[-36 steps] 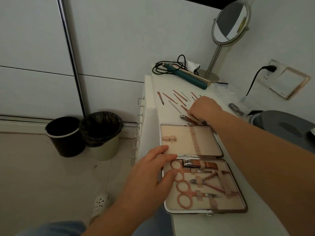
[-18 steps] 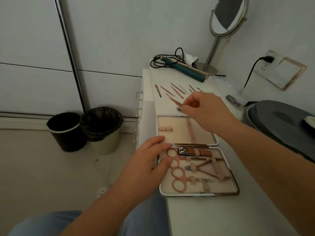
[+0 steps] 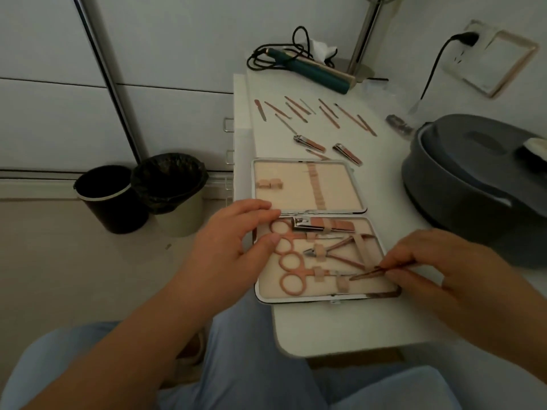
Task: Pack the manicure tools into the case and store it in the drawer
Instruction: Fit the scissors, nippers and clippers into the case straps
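The manicure case [image 3: 302, 298] lies open on the white table. Its near half holds rose-gold scissors [image 3: 291, 261], a nail clipper [image 3: 322, 224] and a nipper [image 3: 331, 251] under straps. The far half [image 3: 296, 184] holds only straps. My right hand [image 3: 438, 264] pinches a thin rose-gold tool [image 3: 370, 273] with its tip over the near half's right part. My left hand [image 3: 233, 241] rests with straight fingers on the case's left edge, the thumb on a scissor ring. Two nail clippers [image 3: 309, 143] and several thin tools [image 3: 328, 113] lie loose beyond the case.
A dark grey lidded bin [image 3: 473, 179] crowds the table's right side. A teal hair iron [image 3: 313, 69] with cord and a mirror stand [image 3: 362, 39] sit at the back. Drawer handles [image 3: 228, 124] line the unit's left face. Two waste bins [image 3: 139, 196] stand on the floor.
My right hand lifted a thin tool from the loose row and brought it down to the near half of the case. My left hand stayed on the case's left edge. The camera tilted down.
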### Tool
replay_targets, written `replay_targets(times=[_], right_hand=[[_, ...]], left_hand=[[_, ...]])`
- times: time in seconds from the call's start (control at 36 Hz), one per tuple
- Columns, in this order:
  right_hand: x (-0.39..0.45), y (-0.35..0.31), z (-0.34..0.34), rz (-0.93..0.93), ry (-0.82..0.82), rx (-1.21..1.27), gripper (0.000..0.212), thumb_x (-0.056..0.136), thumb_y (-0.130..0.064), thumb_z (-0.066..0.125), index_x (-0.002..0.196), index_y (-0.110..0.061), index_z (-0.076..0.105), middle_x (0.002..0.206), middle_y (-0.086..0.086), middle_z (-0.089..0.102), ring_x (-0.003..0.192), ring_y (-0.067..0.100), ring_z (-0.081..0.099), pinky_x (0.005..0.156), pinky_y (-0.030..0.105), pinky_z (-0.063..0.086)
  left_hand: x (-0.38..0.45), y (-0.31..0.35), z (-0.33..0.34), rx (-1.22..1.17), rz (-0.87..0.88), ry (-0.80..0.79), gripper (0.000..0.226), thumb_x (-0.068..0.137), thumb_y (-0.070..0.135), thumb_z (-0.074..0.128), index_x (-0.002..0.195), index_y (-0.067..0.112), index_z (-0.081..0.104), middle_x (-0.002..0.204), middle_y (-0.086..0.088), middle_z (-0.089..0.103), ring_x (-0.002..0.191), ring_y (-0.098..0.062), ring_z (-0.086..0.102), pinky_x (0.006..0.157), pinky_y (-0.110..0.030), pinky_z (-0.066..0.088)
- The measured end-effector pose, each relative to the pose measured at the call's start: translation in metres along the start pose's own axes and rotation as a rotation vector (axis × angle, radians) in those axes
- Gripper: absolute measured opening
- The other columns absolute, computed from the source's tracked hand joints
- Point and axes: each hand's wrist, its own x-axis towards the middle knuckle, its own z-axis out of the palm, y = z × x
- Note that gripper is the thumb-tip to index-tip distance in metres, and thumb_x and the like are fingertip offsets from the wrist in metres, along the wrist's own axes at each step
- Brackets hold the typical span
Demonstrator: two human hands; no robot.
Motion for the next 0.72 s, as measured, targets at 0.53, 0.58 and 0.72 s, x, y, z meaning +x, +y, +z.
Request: replay_targets(times=[0.53,0.58,0.72], right_hand=[[-0.014,0.008,0.005,-0.095,-0.113,-0.075,0.015,0.088,-0.043,0.041,0.087,-0.046,0.056,0.081,-0.029,0.051,0.086,-0.010,0.048,0.073,0.005,0.039],[-0.013,0.010,0.005,-0.108,-0.134,-0.092,0.019,0.086,-0.051,0.035,0.087,-0.048,0.053,0.083,-0.031,0.050,0.087,-0.011,0.047,0.068,0.007,0.041],[-0.011,0.014,0.005,-0.126,-0.142,-0.114,0.022,0.084,-0.048,0.033,0.096,-0.046,0.051,0.085,-0.033,0.049,0.087,-0.009,0.048,0.069,0.016,0.043]], left_hand=[[-0.017,0.014,-0.004,0.100,-0.024,0.028,0.037,0.075,0.044,0.053,0.112,0.041,0.057,0.114,0.035,0.039,0.111,0.013,0.028,0.089,-0.004,0.020],[-0.020,0.020,-0.002,0.101,-0.013,0.030,0.038,0.075,0.046,0.054,0.113,0.040,0.057,0.122,0.028,0.038,0.116,0.009,0.026,0.092,-0.008,0.019],[-0.027,0.034,0.004,0.086,0.064,-0.016,0.041,0.074,0.048,0.057,0.114,0.038,0.057,0.129,0.025,0.036,0.130,0.004,0.021,0.104,-0.016,0.016]])
